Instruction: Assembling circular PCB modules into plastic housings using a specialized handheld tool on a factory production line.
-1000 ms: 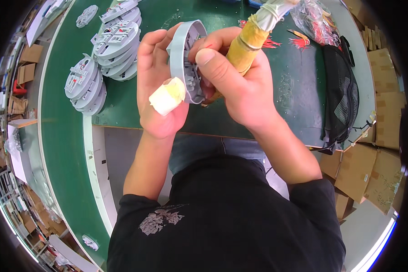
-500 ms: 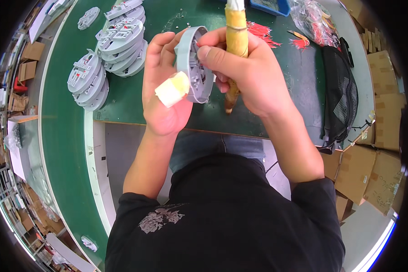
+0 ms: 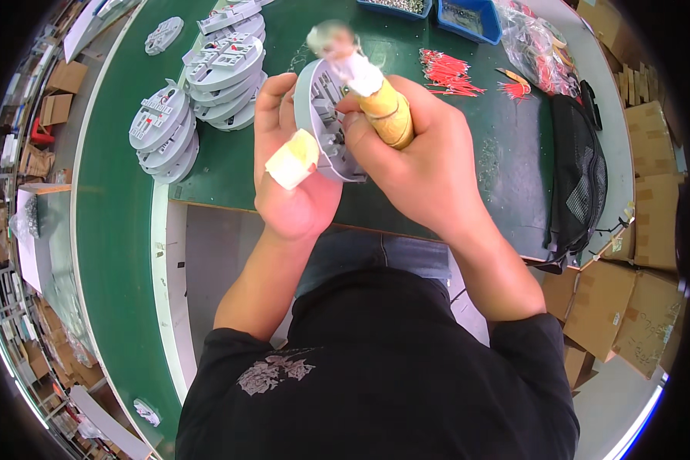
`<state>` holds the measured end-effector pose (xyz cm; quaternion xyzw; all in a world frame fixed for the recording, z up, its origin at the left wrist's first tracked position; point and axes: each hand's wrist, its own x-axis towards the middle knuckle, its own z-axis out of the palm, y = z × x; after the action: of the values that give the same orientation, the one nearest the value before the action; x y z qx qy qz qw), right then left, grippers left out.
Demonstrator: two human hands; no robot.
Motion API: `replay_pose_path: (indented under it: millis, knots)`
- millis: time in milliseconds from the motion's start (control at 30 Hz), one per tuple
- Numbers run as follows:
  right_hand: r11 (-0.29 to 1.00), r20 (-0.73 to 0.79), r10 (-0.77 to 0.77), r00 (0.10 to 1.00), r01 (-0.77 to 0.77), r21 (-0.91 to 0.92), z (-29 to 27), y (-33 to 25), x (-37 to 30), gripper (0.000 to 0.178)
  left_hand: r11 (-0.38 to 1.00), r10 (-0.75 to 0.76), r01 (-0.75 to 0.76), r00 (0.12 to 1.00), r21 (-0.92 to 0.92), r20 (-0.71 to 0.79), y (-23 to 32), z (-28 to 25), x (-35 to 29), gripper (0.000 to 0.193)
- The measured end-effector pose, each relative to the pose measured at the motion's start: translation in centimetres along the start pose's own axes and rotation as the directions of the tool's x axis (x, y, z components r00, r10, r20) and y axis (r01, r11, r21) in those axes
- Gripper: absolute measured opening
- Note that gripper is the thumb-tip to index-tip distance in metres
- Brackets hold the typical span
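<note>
A round grey plastic housing (image 3: 308,107) with moulded compartments stands on edge in my left hand (image 3: 299,199), its open side turned right. White and yellow tape (image 3: 293,159) is wrapped around that hand's thumb. My right hand (image 3: 429,153) is closed around a thick, yellow tape-wrapped tool (image 3: 389,115), tilted with its white end up and left; that end is blurred. The right thumb and forefinger are close to the housing's open side. Whether they pinch a small part there is hidden. The tool's lower end is out of sight behind the hand.
Stacks of similar grey housings (image 3: 224,69) stand on the green table (image 3: 483,153) at left. Red wires (image 3: 446,73) lie at the far right near blue bins (image 3: 469,19), a plastic bag (image 3: 533,46) and a black mesh bag (image 3: 579,169). Cardboard boxes (image 3: 606,299) stand beyond.
The tool has swung from nearly upright to tilted, its white end moving left and toward the housing. My right hand has turned with it. The left hand still holds the housing.
</note>
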<state>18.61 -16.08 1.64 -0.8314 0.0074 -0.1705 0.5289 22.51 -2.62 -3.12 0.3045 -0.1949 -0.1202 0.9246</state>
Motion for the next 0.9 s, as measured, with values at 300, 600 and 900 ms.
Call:
replay_pose_path:
  millis: [300, 600, 900]
  knots:
    - [0.975, -0.001, -0.186, 0.983, 0.185, -0.124, -0.2, -0.1, -0.3, 0.012, 0.983, 0.013, 0.002, 0.997, 0.185, -0.078, -0.2, -0.2, -0.3, 0.075]
    - [1.0, 0.025, -0.018, 1.0, 0.018, 0.024, 0.3, -0.4, -0.5, 0.012, 0.997, 0.038, -0.036, 0.999, -0.074, 0.024, -0.4, -0.9, -0.8, 0.068]
    - [0.998, 0.069, 0.058, 0.996, -0.06, 0.031, -0.8, -1.3, -0.1, 0.011, 0.961, 0.115, -0.138, 0.988, 0.24, 0.107, 0.4, -1.3, -0.7, 0.065]
